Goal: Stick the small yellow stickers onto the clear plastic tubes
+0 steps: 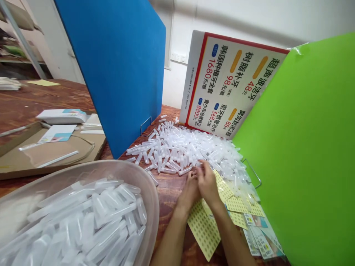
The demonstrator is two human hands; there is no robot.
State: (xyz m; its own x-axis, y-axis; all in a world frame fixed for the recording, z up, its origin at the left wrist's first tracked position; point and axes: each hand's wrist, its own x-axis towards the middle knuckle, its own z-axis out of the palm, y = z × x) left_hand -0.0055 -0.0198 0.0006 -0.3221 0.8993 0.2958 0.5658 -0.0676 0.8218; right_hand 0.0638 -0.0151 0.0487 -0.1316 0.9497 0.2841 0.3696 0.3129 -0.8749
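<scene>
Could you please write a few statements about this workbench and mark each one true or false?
1. The left hand and right hand are together at the edge of the tube pile. True.
2. The divider left of the pile is red. False: it is blue.
3. Yellow sticker sheets lie under the forearms. True.
4. The plastic tub is empty. False: it holds clear tubes.

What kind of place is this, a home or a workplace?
Probably a small workshop for hand packing or labelling. A heap of clear plastic tubes lies on the wooden table, a plastic tub holds more, yellow sticker sheets lie under the hands, and coloured boards divide the work spots.
</scene>
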